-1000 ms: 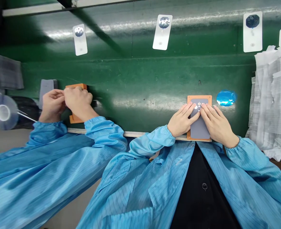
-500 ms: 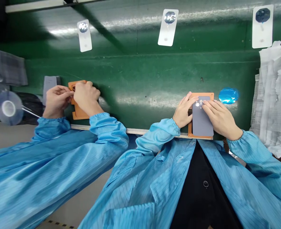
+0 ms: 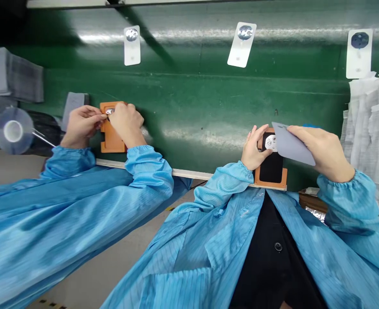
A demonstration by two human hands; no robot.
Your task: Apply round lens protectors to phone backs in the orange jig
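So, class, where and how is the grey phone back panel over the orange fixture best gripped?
Probably by its upper long edge, coming from the person's right, where the right hand holds it. The grey phone back panel looks thin and flat and is tilted over the orange fixture, so that edge can be pinched; the left hand is on the other side.

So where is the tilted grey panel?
In the head view, right of centre: the tilted grey panel is held in the person's right hand, partly hiding the orange frame before them.
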